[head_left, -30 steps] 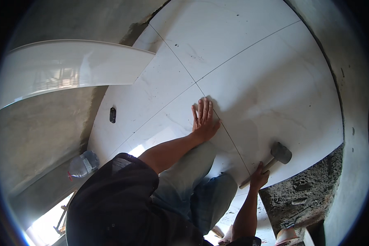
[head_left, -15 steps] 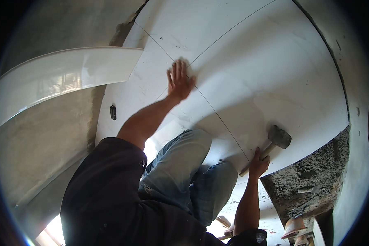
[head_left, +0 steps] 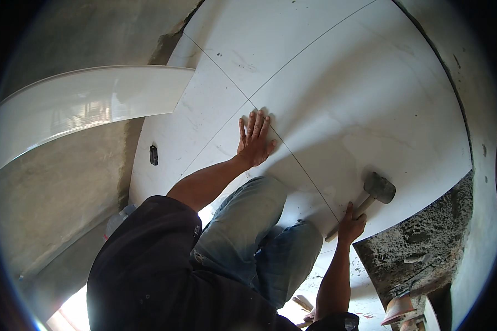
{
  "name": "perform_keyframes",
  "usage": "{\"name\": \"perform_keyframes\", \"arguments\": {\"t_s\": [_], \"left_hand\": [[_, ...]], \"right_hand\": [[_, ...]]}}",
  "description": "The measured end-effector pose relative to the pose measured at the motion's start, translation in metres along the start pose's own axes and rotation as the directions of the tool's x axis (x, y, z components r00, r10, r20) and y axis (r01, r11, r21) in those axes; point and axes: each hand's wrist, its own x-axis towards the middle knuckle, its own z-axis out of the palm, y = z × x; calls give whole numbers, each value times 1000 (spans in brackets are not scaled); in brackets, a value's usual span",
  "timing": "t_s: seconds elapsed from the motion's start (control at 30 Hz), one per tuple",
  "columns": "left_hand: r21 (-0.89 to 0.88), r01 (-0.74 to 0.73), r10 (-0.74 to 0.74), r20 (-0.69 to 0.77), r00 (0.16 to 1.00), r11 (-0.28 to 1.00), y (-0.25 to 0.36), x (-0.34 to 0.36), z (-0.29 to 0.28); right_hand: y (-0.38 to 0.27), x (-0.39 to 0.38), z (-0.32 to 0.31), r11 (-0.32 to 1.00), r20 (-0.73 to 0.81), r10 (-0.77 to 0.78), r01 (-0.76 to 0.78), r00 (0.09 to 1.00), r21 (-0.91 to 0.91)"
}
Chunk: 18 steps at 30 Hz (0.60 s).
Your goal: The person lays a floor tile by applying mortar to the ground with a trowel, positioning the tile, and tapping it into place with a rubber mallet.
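Note:
My left hand [head_left: 255, 142] lies flat, fingers spread, on the white marble-look floor tiles [head_left: 370, 83], just below a crossing of their thin joints. My right hand [head_left: 350, 226] grips the wooden handle of a mallet with a dark head [head_left: 380, 186], held low over the tile at the right. My bent knees in faded jeans [head_left: 243, 212] are between the two forearms.
A long white panel [head_left: 77, 105] juts over the tiles from the left. A small black object [head_left: 153, 155] and a partly hidden plastic bottle [head_left: 116, 219] are at the left. Walls flank both sides. Rough mortar [head_left: 419, 229] and an orange-rimmed item [head_left: 396, 309] lie lower right.
My left hand moved up and leftward along the tiles, then came back down a little toward me. The mallet in my right hand is slightly higher in view than a second ago.

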Motion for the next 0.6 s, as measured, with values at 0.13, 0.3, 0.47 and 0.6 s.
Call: {"name": "perform_keyframes", "arguments": {"t_s": [0.13, 0.3, 0.47, 0.6], "left_hand": [[-24, 17, -17, -7, 1000, 1000, -4, 18, -11], [-121, 88, -104, -132, 986, 989, -10, 55, -23], [-246, 151, -225, -305, 925, 957, 25, 73, -7], [-283, 414, -479, -219, 850, 865, 57, 102, -18]], "right_hand": [[2, -1, 1, 1000, -19, -13, 13, 1000, 26], [6, -1, 3, 1000, -35, 1, -1, 999, 11], [2, -5, 2, 1000, -70, 9, -7, 997, 30], [3, -3, -1, 997, -70, 25, -20, 997, 74]]}}
